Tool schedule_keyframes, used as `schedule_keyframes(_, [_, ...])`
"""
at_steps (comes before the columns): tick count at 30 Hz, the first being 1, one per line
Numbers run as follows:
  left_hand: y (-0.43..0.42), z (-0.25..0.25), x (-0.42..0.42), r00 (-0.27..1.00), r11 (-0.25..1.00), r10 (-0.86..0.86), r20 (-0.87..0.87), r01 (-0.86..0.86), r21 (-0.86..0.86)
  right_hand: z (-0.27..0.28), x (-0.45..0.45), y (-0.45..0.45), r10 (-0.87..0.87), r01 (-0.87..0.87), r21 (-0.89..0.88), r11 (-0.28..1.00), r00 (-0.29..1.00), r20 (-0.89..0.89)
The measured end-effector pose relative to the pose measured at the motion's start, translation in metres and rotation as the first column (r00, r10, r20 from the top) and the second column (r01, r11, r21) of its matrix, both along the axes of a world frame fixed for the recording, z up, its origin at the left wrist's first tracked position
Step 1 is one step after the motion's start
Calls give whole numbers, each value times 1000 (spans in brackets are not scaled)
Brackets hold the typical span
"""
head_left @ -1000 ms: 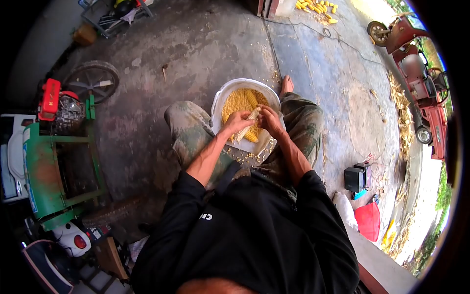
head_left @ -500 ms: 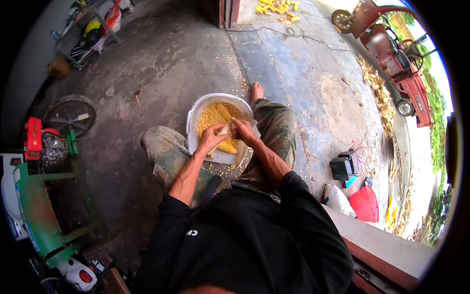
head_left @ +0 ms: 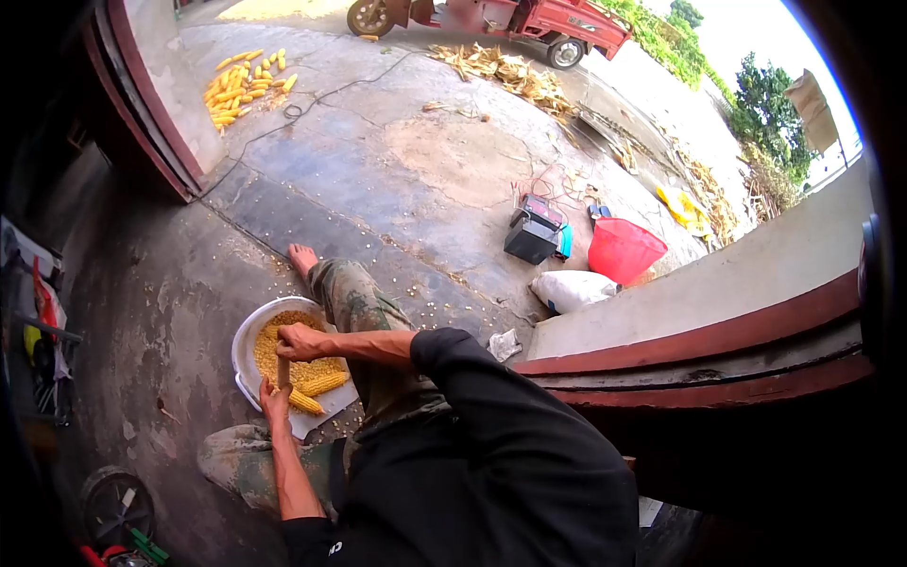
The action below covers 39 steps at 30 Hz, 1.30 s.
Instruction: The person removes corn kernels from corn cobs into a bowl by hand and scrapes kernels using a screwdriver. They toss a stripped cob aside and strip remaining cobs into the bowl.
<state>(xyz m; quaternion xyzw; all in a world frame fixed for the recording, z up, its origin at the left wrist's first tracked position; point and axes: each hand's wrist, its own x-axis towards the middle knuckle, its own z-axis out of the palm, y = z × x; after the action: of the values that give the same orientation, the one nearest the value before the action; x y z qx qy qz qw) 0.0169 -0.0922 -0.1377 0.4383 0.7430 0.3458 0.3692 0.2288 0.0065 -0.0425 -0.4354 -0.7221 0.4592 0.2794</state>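
Note:
A white basin (head_left: 238, 354) stands on the floor between my bent legs. It holds loose yellow corn kernels (head_left: 271, 352), and two ears of corn (head_left: 322, 383) lie at its near side. Above the kernels, a brownish corn cob (head_left: 283, 372) spans the gap between my hands. My left hand (head_left: 275, 403) is closed around its near end. My right hand (head_left: 300, 342) grips the far end, its fingers bent over the cob. The grasped ends are hidden by my fingers.
Kernels are scattered on the concrete around the basin. More ears of corn (head_left: 244, 87) lie by the doorway post. To the right are a black battery-like box (head_left: 532, 238), a red bucket (head_left: 624, 250) and a white sack (head_left: 572, 290). A red three-wheeler (head_left: 576, 24) stands outside, near dry husks (head_left: 510, 76).
My view has swung to the right, so the basin now appears lower and farther left. Both hands stay over the basin, with the cob now between them.

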Motion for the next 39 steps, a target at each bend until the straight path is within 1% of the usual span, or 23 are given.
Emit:
schedule_keyframes(2, [4,-1,-8,943,946,153,296,-53,-319,31,4,5,24,-25,121,992,1000,11])
schedule_keyframes(3, [-1,8,3,908,935,236,347,-116,-334,46,6,6,53,-49,48,998,995,-87])
schedule_keyframes(7, [-5,12,12,907,918,195,374,-34,-394,104,30,4,123,-136,-78,988,980,-153])
schedule_keyframes(10, [-2,13,14,873,914,219,436,-27,-405,153,85,4,88,-114,-162,980,983,-161])
schedule_keyframes(11, [-1,13,15,879,919,177,443,13,-393,165,117,7,72,-105,-151,983,976,-206])
schedule_keyframes(12, [1,16,17,877,920,173,449,19,-392,180,166,15,-40,2,-161,987,971,-234])
schedule_keyframes(13, [3,18,20,888,924,162,431,18,-383,203,246,22,-259,211,-184,960,918,-299])
schedule_keyframes(14, [5,20,22,896,928,157,416,10,-372,233,335,30,-498,462,-189,867,773,-393])
schedule_keyframes(15, [5,21,24,895,934,160,417,-1,-357,271,428,33,-675,705,-187,684,515,-528])
schedule_keyframes(16, [6,17,26,889,932,164,427,2,-362,314,523,24,-689,881,-193,433,185,-700])
schedule_keyframes(17, [2,12,24,870,944,138,474,29,-330,356,608,4,-547,963,-209,170,-84,-833])
schedule_keyframes(18, [6,9,22,847,958,110,520,49,-282,390,670,-17,-387,978,-207,-24,-200,-900])
schedule_keyframes(19, [9,5,20,843,954,93,529,76,-290,428,648,-47,-354,962,-98,-253,-186,-917])
schedule_keyframes(20, [13,2,19,841,956,84,535,84,-282,444,635,-60,-462,941,57,-334,-110,-880])
schedule_keyframes(21, [14,-3,18,821,955,106,560,72,-286,443,619,-62,-621,904,299,-305,49,-782])
schedule_keyframes(22, [13,-7,17,802,955,134,582,53,-293,431,597,-57,-704,870,426,-249,140,-696])
schedule_keyframes(25, [9,-2,12,828,942,166,535,28,-336,347,526,-23,-792,940,312,138,294,-536])
schedule_keyframes(28, [5,12,15,845,941,186,501,-7,-337,251,432,11,-823,886,18,463,438,-363])
schedule_keyframes(32, [-2,28,6,881,940,211,423,-63,-336,199,294,42,-625,634,-66,771,730,-277])
schedule_keyframes(34, [-6,24,2,882,940,214,421,-68,-335,186,224,53,-462,466,-68,882,828,-317])
schedule_keyframes(36, [-7,13,-6,890,932,209,406,-55,-359,181,157,58,-290,294,-46,955,884,-367])
schedule_keyframes(38, [-8,9,-11,886,934,200,418,-44,-354,183,93,50,-171,174,-21,985,932,-320])
schedule_keyframes(39, [-8,7,-12,882,937,192,430,-34,-348,174,68,48,-48,65,53,996,961,-274])
